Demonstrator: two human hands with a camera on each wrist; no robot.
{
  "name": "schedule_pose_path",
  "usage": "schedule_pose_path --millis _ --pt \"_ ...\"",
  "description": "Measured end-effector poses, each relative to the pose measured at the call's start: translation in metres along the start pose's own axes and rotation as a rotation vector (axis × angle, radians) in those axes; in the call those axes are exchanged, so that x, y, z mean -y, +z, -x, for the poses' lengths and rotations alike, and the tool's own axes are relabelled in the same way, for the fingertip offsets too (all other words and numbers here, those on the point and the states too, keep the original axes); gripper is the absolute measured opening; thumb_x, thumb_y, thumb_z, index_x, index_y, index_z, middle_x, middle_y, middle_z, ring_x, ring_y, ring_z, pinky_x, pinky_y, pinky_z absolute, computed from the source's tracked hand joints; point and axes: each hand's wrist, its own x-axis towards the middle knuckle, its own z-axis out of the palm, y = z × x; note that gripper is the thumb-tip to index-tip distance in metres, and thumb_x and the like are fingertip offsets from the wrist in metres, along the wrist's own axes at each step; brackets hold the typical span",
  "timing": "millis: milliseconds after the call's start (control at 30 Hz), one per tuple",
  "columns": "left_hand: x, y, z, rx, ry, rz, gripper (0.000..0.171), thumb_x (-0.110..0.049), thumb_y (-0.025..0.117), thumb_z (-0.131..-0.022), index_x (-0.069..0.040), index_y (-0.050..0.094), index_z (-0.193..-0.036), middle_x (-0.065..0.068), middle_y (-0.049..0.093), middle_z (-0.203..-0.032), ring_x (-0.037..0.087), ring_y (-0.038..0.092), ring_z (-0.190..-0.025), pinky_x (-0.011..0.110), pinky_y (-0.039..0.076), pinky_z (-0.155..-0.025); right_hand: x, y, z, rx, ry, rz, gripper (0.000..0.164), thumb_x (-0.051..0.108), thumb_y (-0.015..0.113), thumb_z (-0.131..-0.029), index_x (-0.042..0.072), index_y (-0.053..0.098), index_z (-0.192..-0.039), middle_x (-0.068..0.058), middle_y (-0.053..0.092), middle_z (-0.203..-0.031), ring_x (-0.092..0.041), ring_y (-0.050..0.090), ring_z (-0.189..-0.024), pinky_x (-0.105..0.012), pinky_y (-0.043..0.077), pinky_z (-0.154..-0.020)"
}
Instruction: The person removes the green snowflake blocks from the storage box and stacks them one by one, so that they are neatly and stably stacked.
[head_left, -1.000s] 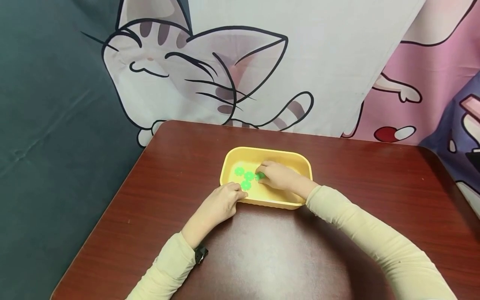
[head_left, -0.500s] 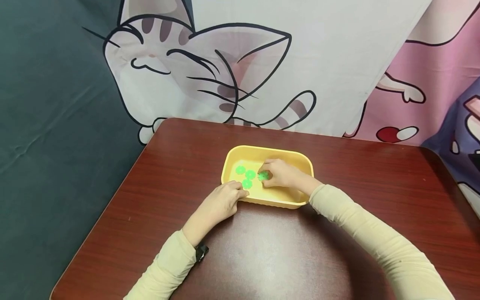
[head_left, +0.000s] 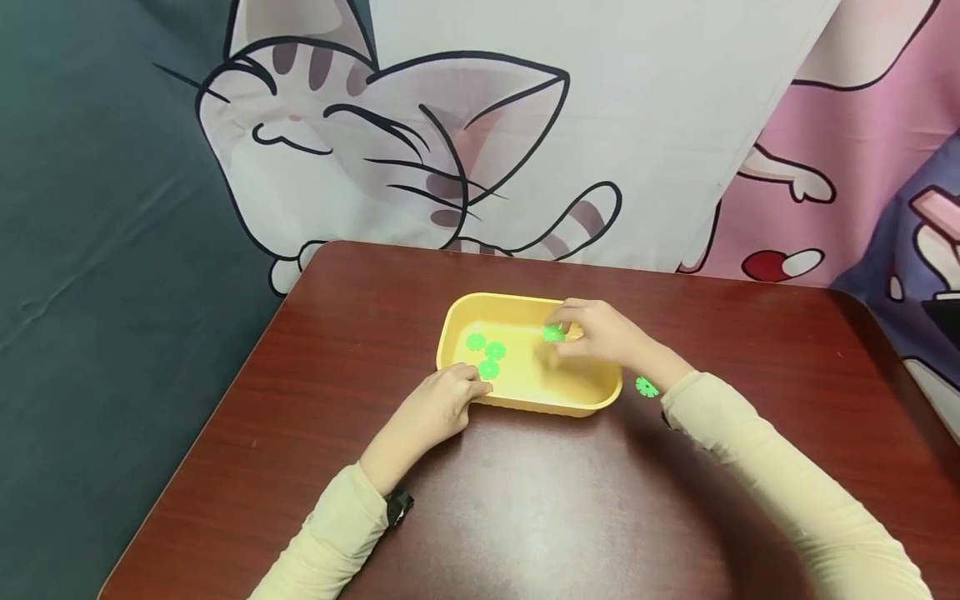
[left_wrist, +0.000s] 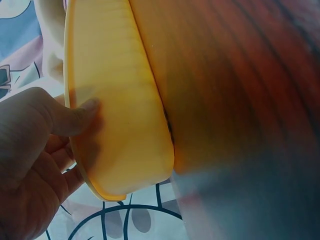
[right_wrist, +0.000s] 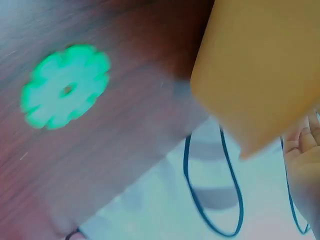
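Observation:
A yellow plastic bin (head_left: 547, 407) stands on the table. Its front left rim is gripped by my left hand (head_left: 444, 398); in the left wrist view the thumb lies on the outer wall (left_wrist: 120, 100) and the fingers go over the rim. Over the bin's right part, my right hand (head_left: 603, 333) pinches a green flower-shaped disc (head_left: 553, 333) between thumb and fingers. Several similar discs, such as this green disc (head_left: 489, 369), lie flat on the bin floor near the left hand. In the right wrist view the bin hides most of the right hand (right_wrist: 306, 165).
Another green disc (head_left: 647, 387) lies on the brown table (head_left: 525, 500), right of the bin and close to the right wrist. Behind the far table edge hangs a cloth (head_left: 660, 108) printed with cartoon cats.
My right hand has risen from the bin floor and moved right and back, carrying a disc with it. The disc on the table, out of sight before, now shows. The left hand stays put.

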Motion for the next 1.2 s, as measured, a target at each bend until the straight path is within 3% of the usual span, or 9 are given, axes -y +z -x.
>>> schedule_pose_path --millis 233,433,800,1200 --pt "0.002 0.0 0.0 -0.018 0.019 -0.001 0.029 0.011 0.06 -0.071 -0.012 0.071 -0.085 0.0 0.056 -0.073 0.017 0.059 -0.073 0.027 0.05 -0.063 -0.006 -0.027 0.032 -0.108 0.0 0.024 0.023 0.018 0.072 -0.072 0.012 0.07 -0.095 0.006 0.063 -0.087 -0.008 0.057 -0.072 -0.024 0.045 -0.056" --pt "0.003 0.0 -0.002 -0.021 0.033 0.008 0.03 0.012 0.059 -0.07 -0.011 0.071 -0.085 0.0 0.056 -0.073 0.017 0.059 -0.072 0.027 0.05 -0.063 -0.016 -0.043 0.064 -0.144 0.046 0.077 0.03 0.017 0.079 -0.069 0.012 0.069 -0.097 0.005 0.063 -0.089 -0.007 0.057 -0.072 -0.024 0.048 -0.06" --pt "0.003 0.001 -0.003 -0.008 0.03 0.003 0.032 0.013 0.06 -0.069 -0.011 0.071 -0.087 0.0 0.056 -0.075 0.017 0.058 -0.074 0.027 0.05 -0.063 -0.035 -0.035 0.115 -0.06 0.078 0.153 0.027 0.019 0.08 -0.066 0.015 0.07 -0.09 0.01 0.06 -0.083 -0.009 0.056 -0.068 -0.025 0.046 -0.058" --pt "0.005 0.003 -0.002 -0.026 0.035 0.006 0.031 0.012 0.06 -0.069 -0.011 0.071 -0.086 0.0 0.057 -0.075 0.017 0.059 -0.074 0.027 0.05 -0.064 -0.041 -0.02 0.127 0.018 0.105 0.209 0.023 0.024 0.078 -0.068 0.016 0.069 -0.088 0.011 0.057 -0.078 -0.004 0.055 -0.064 -0.024 0.046 -0.057"
